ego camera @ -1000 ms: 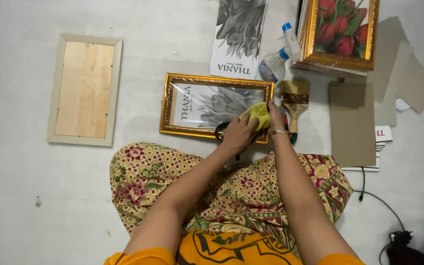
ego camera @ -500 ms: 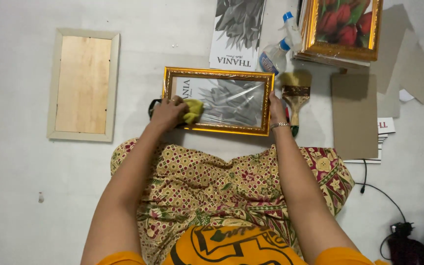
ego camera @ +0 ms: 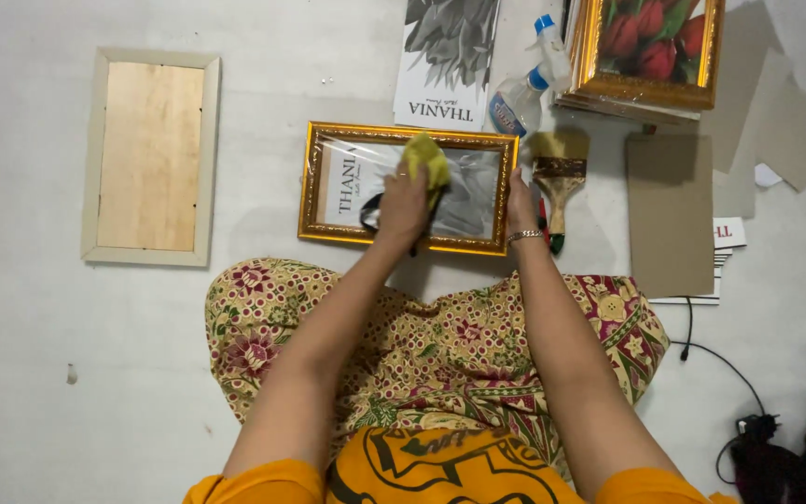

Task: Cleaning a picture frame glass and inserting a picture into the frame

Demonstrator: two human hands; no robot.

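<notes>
Cloth (ego camera: 428, 157) moved rightward, left hand (ego camera: 403, 201) pressing

The left hand (ego camera: 401, 201) and its yellow cloth (ego camera: 429, 159) cover the middle of the glass in the gold frame (ego camera: 328, 233), hiding part of the print beneath. The right hand (ego camera: 521, 201) hides that frame's right edge. Beyond the hands, the red flower picture (ego camera: 650, 89) and the grey print (ego camera: 450, 56) are cut off by the top edge. The dark thing (ego camera: 370, 213) under the left grip is too hidden to tell.
</notes>
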